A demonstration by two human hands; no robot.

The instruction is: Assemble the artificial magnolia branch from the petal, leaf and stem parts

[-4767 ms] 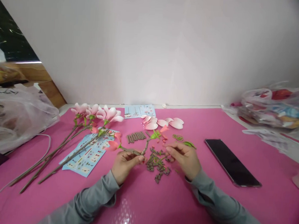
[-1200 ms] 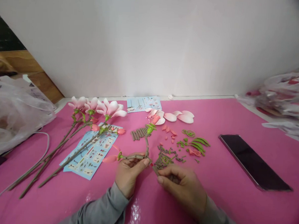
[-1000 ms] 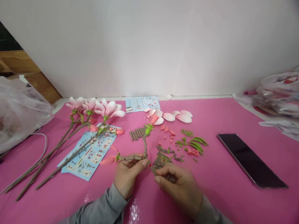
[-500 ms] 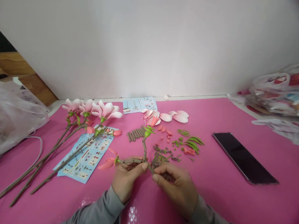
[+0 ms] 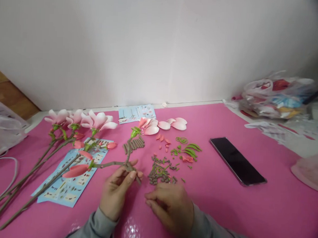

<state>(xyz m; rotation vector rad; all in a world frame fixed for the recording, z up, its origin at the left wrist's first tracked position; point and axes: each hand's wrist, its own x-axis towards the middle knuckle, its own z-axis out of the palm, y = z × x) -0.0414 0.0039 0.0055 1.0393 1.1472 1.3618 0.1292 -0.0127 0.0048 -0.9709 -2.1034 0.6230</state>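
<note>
Right, left grip (image 5: 115, 194) has the forked brown branch (image 5: 112, 163) pinched at its joint, over the near part of the pink bench (image 5: 223, 214), one arm pointing left to a coral bud (image 5: 76, 171), the other going away to a green calyx (image 5: 135, 132). Right grip (image 5: 174, 208) is beside it, apart from the branch, fingers curled, can't tell if anything's inside; nearest is the loose brown parts pile (image 5: 158, 170), just beyond. Flowering stems (image 5: 57, 176) lie left, one across the printed sheets (image 5: 72, 185); pale petals (image 5: 179, 124) toward the back, phone (image 5: 238, 160) right.
</note>
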